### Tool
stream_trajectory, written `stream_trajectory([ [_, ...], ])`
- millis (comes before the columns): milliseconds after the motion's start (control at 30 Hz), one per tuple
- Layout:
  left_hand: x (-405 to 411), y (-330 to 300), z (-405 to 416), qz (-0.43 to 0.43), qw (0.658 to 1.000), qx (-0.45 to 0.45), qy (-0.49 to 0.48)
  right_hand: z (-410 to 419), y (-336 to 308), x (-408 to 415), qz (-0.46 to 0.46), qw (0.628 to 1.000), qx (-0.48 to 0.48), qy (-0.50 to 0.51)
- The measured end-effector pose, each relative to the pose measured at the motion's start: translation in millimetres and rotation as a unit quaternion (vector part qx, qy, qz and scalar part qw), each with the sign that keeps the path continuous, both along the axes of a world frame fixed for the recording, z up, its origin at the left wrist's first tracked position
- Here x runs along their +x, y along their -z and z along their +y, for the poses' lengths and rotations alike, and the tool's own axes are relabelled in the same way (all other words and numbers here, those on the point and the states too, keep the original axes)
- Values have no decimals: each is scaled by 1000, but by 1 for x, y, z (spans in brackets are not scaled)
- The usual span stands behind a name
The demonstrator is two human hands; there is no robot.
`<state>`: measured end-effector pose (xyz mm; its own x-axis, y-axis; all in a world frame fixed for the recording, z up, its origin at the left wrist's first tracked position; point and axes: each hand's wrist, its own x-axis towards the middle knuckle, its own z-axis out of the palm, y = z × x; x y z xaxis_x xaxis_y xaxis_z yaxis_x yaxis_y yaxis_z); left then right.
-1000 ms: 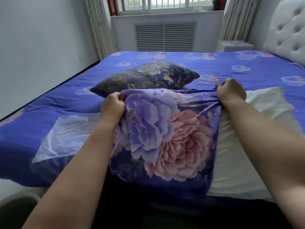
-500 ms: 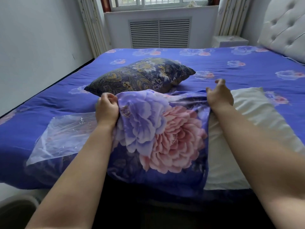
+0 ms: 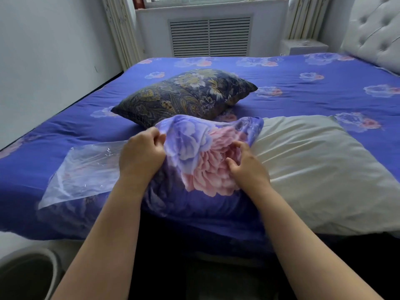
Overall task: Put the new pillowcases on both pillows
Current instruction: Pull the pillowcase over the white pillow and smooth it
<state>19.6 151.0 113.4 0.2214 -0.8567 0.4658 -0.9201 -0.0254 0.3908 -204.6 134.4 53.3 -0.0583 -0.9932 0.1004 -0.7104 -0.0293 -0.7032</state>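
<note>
Head view shows the purple pillowcase printed with large lilac and pink peonies [image 3: 201,161] bunched over the near end of the bare cream-white pillow [image 3: 313,169], both lying at the near edge of the blue floral bedspread [image 3: 303,89]. At the cloth's upper left edge the left hand [image 3: 140,156] grips a fold, its fingers curled tight with the fabric caught between thumb and fingertips. To the other side, the right hand [image 3: 246,165] rests on the pink flower, its fingers [image 3: 240,146] loosely bent and a little spread, tips touching the cloth; whether they pinch any of it cannot be told, as the hand is slightly blurred. Just right of those fingers the uncovered part of the cream pillow stretches away. Beyond both sets of fingertips lies a second pillow in a dark navy paisley-and-flower cover [image 3: 186,94], tilted across the bedspread and apart from the hands. Left of the left hand's knuckles, a crumpled clear plastic bag [image 3: 86,169] lies flat on the bedspread, its right edge passing under that hand.
</note>
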Motion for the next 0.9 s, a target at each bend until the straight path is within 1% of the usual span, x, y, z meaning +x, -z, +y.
stream_trajectory([
  [67, -23, -16, 15, 75, 992, -47, 85, -2, 5, -2, 19, 1000, 2, 5],
  [100, -37, -16, 20, 93, 987, -44, 125, -4, 9, -4, 33, 999, 5, 5],
  [167, -63, 5, 25, 45, 986, 25, 159, -7, 15, -8, 49, 999, 8, -3],
  [233, -74, 41, 27, -14, 986, 113, 122, -9, 14, -17, 56, 998, -2, 0],
  [267, -70, 58, 28, -18, 986, 136, 96, -9, 11, -25, 54, 998, -19, 18],
  [300, -63, 70, 29, 2, 988, 139, 72, -9, 8, -33, 49, 997, -44, 44],
  [333, -56, 77, 30, 44, 989, 132, 51, -8, 6, -42, 46, 994, -65, 74],
  [367, -47, 80, 30, 104, 987, 113, 40, -6, 5, -49, 46, 991, -76, 102],
  [433, -33, 79, 28, 224, 969, 93, 47, -1, 9, -55, 50, 988, -64, 133],
  [467, -25, 77, 26, 252, 961, 105, 51, 1, 12, -54, 52, 987, -50, 141],
  [500, -19, 75, 25, 246, 960, 126, 52, 3, 16, -52, 54, 987, -38, 146],
  [533, -13, 75, 24, 219, 963, 150, 46, 3, 18, -50, 56, 986, -32, 151],
  [600, -4, 75, 23, 136, 971, 199, 0, 5, 17, -48, 51, 985, -32, 161],
  [667, -1, 71, 29, 41, 968, 239, -59, 9, 16, -50, 42, 984, -28, 168],
  [700, -1, 69, 32, 2, 965, 247, -83, 11, 16, -52, 41, 984, -22, 172],
  [767, 3, 68, 34, -52, 967, 232, -94, 16, 18, -53, 47, 983, -20, 176],
  [800, 6, 69, 30, -65, 970, 221, -82, 18, 19, -53, 51, 983, -23, 177],
  [833, 9, 70, 25, -58, 973, 215, -63, 20, 20, -53, 51, 983, -29, 175],
  [900, 14, 68, 13, 28, 970, 241, -21, 23, 20, -51, 38, 983, -42, 172],
])
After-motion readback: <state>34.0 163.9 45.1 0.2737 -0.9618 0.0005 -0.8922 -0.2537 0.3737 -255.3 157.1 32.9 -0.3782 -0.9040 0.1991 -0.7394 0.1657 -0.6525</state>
